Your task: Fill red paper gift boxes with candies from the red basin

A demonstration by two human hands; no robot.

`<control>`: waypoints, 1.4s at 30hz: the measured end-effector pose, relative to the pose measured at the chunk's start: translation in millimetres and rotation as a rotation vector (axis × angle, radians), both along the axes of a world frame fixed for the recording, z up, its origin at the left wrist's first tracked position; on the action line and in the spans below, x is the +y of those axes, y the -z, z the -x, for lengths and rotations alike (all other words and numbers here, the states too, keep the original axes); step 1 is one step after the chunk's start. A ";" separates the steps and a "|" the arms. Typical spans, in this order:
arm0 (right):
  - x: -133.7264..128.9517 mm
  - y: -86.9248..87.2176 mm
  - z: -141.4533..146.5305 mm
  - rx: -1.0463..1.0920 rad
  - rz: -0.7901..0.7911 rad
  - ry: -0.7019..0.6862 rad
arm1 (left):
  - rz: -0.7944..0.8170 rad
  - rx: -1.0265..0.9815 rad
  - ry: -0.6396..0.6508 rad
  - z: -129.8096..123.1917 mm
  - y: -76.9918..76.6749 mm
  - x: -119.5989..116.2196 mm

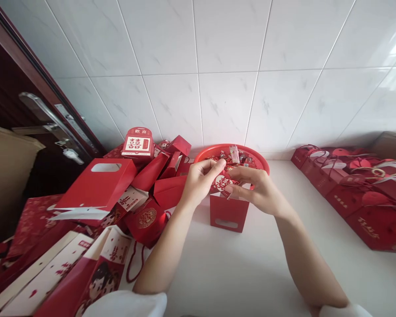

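Note:
A small red gift box [229, 215] stands upright on the white tabletop, with an oval window low on its near side. Both hands are above its top. My left hand [203, 179] is closed, thumb against fingers, at the left edge of a red piece with a round white pattern [222, 183]. From the right, my right hand [259, 188] pinches this piece between thumb and fingers. Whether it is a flap of the box or a separate item, I cannot tell. Behind the hands sits a red plastic basket [266, 166] holding small wrapped sweets [234, 154], partly hidden by my fingers.
On the left lies a heap of red and white gift boxes, including a windowed red box [97, 182] and a double-happiness box [137, 144]. Rows of red corded boxes [356, 198] stand at right. A tiled wall [231, 105] rises behind; a door handle [53, 121] is far left.

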State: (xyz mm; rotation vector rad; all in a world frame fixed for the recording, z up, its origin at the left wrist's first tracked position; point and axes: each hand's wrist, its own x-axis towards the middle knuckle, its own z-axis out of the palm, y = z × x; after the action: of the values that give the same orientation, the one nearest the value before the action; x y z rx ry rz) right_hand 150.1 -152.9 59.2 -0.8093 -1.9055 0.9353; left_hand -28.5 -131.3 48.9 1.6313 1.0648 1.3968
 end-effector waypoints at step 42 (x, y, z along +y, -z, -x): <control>14.1 9.3 -20.1 -0.572 -0.162 0.060 | 0.259 0.642 0.418 42.7 9.8 26.3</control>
State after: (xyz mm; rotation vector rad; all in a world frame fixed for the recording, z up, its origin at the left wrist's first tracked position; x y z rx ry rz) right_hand 170.2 -138.7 49.9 -1.1109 -2.3892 0.5315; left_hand -71.2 -105.0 39.1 2.0041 1.0988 0.4438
